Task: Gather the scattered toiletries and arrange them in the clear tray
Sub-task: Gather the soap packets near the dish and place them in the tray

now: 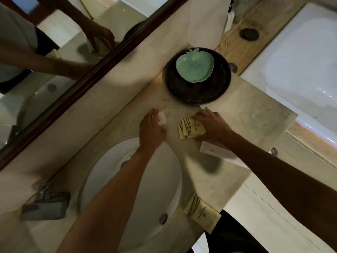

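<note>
The step in hand looks like gathering: both hands are down on the bench collecting small toiletries. To do it well, each hand should get a firm hold before lifting, stacking the flat packets square so none slips out, and then carry everything together to the tray.

The left hand (152,127) is curled around a small white bottle (162,119), fingers and thumb closed on its sides; the bottle pokes out just beyond the knuckles. The right hand (212,126) lies half spread, fingers pressing on the far edge of a pile of striped cream packets (190,129) that sit between the two hands. I cannot tell whether it pinches them or only steadies them.

Just under the right wrist lies a white tube (211,150), untouched. Another striped packet (201,213) sits well back beside the right forearm, at the bench edge near the sink (109,176).

Ahead of both hands stands a dark round dish (197,92) holding a green apple-shaped bowl (194,65). No clear tray is plainly visible.
</note>
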Tool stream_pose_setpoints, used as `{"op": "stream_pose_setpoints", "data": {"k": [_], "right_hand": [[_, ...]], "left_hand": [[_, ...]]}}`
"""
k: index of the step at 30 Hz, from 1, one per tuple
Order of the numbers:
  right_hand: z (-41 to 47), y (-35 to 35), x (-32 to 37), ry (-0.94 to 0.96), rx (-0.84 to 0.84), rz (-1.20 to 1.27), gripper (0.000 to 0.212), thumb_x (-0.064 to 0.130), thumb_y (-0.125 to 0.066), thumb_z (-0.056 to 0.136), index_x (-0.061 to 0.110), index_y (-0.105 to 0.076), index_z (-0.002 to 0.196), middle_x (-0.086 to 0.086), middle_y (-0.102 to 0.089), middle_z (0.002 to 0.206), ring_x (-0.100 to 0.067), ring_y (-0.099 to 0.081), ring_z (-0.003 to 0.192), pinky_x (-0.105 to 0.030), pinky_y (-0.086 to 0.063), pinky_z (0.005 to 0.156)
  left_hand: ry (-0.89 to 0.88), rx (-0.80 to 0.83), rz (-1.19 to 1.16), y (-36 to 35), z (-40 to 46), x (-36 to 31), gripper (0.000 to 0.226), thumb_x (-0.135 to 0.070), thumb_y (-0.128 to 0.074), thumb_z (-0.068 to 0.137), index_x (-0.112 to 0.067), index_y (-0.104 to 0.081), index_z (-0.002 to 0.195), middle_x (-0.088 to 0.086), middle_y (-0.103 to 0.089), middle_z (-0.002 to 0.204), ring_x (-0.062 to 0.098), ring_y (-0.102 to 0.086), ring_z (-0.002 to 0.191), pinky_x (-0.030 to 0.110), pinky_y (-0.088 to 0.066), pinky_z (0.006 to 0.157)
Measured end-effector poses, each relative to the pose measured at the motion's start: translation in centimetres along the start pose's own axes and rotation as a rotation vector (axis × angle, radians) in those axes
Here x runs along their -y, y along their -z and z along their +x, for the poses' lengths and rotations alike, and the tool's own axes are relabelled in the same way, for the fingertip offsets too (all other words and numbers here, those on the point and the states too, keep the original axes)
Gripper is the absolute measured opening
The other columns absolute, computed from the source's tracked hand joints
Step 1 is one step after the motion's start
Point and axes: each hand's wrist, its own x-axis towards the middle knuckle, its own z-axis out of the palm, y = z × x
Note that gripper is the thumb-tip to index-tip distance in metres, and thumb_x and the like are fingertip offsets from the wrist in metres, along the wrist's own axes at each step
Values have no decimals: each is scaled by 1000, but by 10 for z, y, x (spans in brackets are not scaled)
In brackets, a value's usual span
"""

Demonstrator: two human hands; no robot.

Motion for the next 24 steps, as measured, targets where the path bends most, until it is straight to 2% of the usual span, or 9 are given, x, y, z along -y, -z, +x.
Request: {"op": "stream_pose_setpoints", "data": {"k": [2,4,7,10,14,18,22,24], "right_hand": [[0,-5,1,21,14,-2,76,44,-78,74,27,-47,141,-4,-44,140,-23,-39,126,-43,-38,104],[2,-9,5,55,9,12,70,43,-77,76,28,-49,139,-3,-47,137,-22,-41,122,-41,-40,102],[6,-13,10,52,35,27,82,49,-78,73,29,-41,144,-4,-45,139,-22,-41,121,-42,-40,103],[12,-15,13,28,71,7,96,59,-79,65,25,-38,145,-6,-41,140,-25,-39,121,-44,-38,103],[21,-12,16,24,90,-24,83,58,-84,58,24,-50,126,-5,-45,130,-24,-43,113,-45,-42,95],[23,-6,40,-40,135,28,69,43,-90,56,27,-52,111,-2,-60,113,-20,-58,97,-41,-53,83],[1,-11,104,25,120,93,72,33,-92,58,21,-54,119,-5,-64,112,-25,-61,98,-37,-49,79],[-20,-25,161,102,145,133,71,29,-92,58,22,-54,118,-2,-63,110,-22,-61,95,-35,-51,76]], "left_hand": [[-15,93,4,4,11,5,84,-38,-73,80,-12,-30,148,11,-37,151,29,-35,136,42,-29,112],[-63,134,9,7,18,8,76,-39,-73,80,-11,-39,141,13,-45,140,31,-45,126,41,-36,104],[-111,133,38,6,20,9,63,-40,-72,81,-12,-49,131,14,-49,127,32,-47,112,42,-43,90],[-47,106,-13,1,16,15,60,-41,-74,79,-10,-52,125,16,-47,125,33,-46,108,43,-43,87],[10,50,-103,7,-3,21,54,-34,-80,75,-6,-53,113,16,-48,115,33,-55,96,45,-49,82],[68,11,-183,34,-61,40,54,-26,-78,73,-7,-51,117,14,-52,116,33,-57,98,44,-47,82],[165,1,-231,69,-153,88,66,-30,-72,74,-16,-46,133,5,-55,126,26,-55,110,41,-45,93],[223,-15,-222,86,-213,122,70,-31,-75,73,-17,-46,135,4,-55,128,24,-53,112,36,-42,96]]}}
